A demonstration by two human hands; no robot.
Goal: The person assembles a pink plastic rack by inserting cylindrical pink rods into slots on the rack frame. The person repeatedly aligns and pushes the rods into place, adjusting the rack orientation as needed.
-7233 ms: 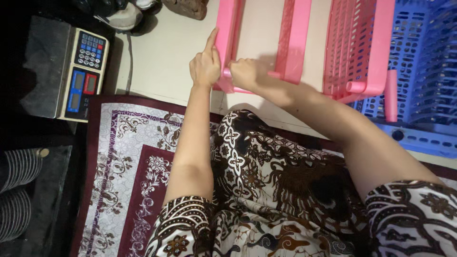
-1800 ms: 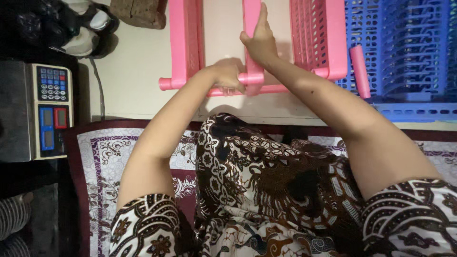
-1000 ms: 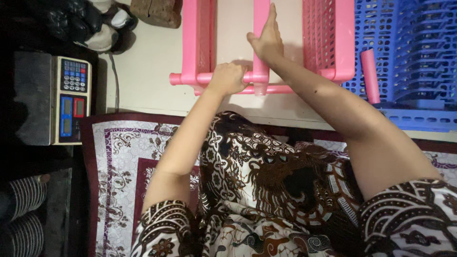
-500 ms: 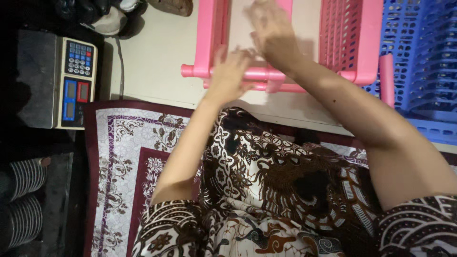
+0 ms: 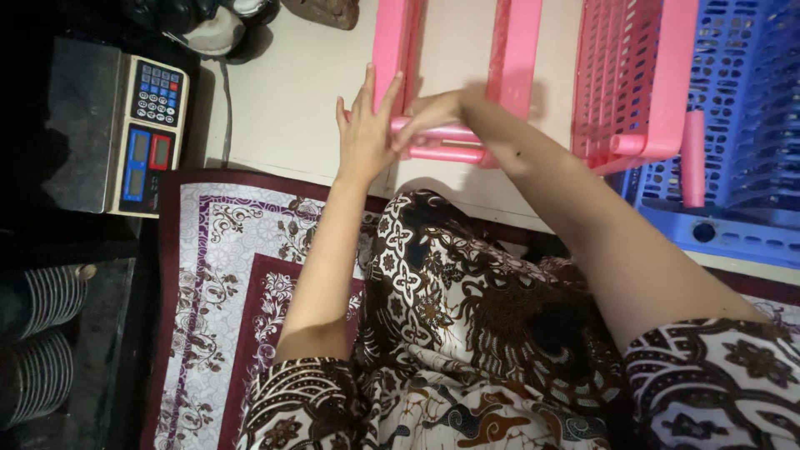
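Pink plastic rack frame [image 5: 392, 50] lies on the floor [image 5: 283, 100]; left hand [image 5: 364, 133] presses flat, fingers spread, right hand [image 5: 429, 112] pinching its crossbar [image 5: 442, 142]. Uneven pressure could pop the joint loose.

Two hands, the left hand [image 5: 364, 133] and the right hand [image 5: 429, 112], meet on one pink plastic rack [image 5: 517, 58]. One blue crate [image 5: 733, 125] sits right of them, one digital scale [image 5: 154, 133] left.
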